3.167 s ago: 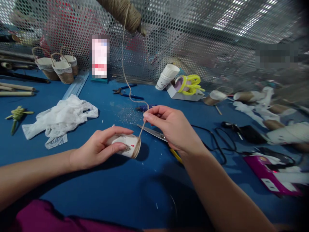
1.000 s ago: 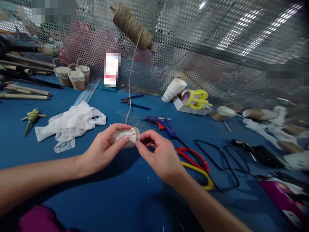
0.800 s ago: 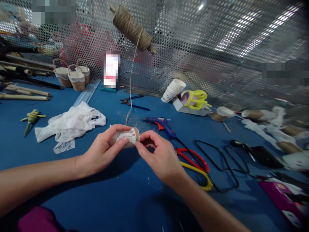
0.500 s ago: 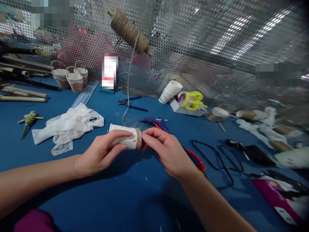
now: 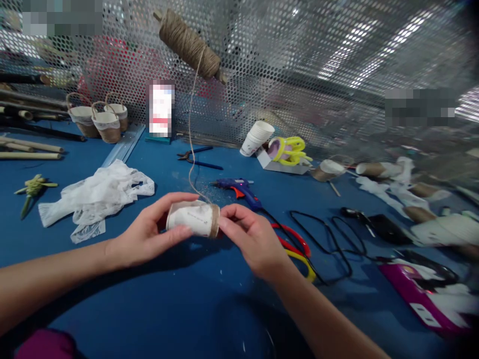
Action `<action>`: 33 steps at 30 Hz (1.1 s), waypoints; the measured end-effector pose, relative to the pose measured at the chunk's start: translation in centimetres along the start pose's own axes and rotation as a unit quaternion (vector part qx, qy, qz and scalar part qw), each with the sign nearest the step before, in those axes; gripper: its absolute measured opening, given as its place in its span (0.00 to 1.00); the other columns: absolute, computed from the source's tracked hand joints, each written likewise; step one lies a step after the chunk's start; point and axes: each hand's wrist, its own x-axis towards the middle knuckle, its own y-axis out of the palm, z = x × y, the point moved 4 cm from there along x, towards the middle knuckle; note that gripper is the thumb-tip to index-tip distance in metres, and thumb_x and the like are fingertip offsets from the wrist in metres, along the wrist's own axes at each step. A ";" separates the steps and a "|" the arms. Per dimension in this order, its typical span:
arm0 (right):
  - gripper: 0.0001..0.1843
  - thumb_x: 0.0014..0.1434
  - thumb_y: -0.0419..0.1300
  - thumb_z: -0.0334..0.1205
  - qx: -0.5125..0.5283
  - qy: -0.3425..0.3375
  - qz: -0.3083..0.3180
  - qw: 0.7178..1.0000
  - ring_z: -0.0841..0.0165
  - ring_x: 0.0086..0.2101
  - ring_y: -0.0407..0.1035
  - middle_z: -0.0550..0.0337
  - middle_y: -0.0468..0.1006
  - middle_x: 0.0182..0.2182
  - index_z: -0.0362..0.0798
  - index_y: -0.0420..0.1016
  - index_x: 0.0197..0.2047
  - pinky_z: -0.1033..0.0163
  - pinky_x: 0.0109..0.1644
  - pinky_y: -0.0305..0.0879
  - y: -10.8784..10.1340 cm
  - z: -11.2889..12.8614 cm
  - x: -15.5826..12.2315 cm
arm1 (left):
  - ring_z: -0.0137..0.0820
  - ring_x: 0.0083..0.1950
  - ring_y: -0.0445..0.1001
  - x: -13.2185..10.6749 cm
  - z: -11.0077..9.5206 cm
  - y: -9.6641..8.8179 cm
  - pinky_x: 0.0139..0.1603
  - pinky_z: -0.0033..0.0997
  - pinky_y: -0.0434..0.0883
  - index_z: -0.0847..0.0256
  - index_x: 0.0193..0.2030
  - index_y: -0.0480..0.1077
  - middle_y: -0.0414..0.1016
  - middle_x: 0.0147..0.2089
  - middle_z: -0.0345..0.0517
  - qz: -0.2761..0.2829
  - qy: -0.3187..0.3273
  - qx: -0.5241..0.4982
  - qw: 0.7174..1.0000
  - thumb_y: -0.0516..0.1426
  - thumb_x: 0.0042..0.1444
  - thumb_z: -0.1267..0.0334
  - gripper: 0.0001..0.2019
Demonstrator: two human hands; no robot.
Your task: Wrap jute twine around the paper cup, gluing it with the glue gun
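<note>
A white paper cup (image 5: 194, 217) lies on its side between my hands, above the blue table. Brown twine (image 5: 214, 220) is wound in a band around its right end. My left hand (image 5: 151, 227) grips the cup's left part, fingers behind and thumb in front. At the twine-wrapped end, my right hand (image 5: 249, 237) has its thumb and fingers closed on the cup's edge; its fingertips are partly hidden. A loose strand runs from the cup up to a twine spool (image 5: 189, 44) on a stick against the perforated metal screen.
Beyond the hands lie a blue glue gun (image 5: 239, 188) and pliers (image 5: 200, 157). Red-and-yellow-handled scissors (image 5: 301, 244) and a black cable are at right. White lace (image 5: 101, 192) lies left, near small twine baskets (image 5: 107, 124). Stacked cups (image 5: 257, 137) and a purple power strip (image 5: 411, 294) sit right.
The cup has turned about its axis, its printed side now facing differently. My left fingers and thumb have shifted apart on it. The whole view has moved slightly, so things appear further left.
</note>
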 end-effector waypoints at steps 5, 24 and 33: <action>0.05 0.52 0.54 0.36 -0.111 -0.102 -0.008 0.988 0.72 0.26 0.61 0.63 0.67 0.23 0.49 0.63 0.25 0.66 0.31 0.60 0.8 0.8 -0.5 | 0.27 0.34 0.73 0.4 1.2 0.2 0.35 0.23 0.70 0.61 0.48 0.66 0.75 0.39 0.45 -0.032 -0.129 -0.090 0.987 0.55 0.55 0.61 0.15; 0.03 0.48 0.56 0.37 -0.109 -0.024 -0.036 0.993 0.72 0.23 0.65 0.62 0.70 0.22 0.48 0.65 0.25 0.65 0.29 0.65 1.3 -0.3 -0.1 | 0.27 0.40 0.74 -0.4 0.2 0.8 0.41 0.22 0.70 0.60 0.51 0.64 0.75 0.45 0.45 -0.006 -0.012 0.136 0.991 0.51 0.58 0.67 0.13; 0.06 0.50 0.57 0.41 -0.058 0.009 -0.003 0.998 0.72 0.25 0.65 0.62 0.70 0.23 0.47 0.65 0.28 0.64 0.30 0.65 0.9 -0.6 0.0 | 0.27 0.37 0.74 -0.3 0.1 0.8 0.37 0.22 0.70 0.60 0.53 0.61 0.74 0.45 0.46 -0.002 -0.002 0.147 0.989 0.51 0.58 0.67 0.15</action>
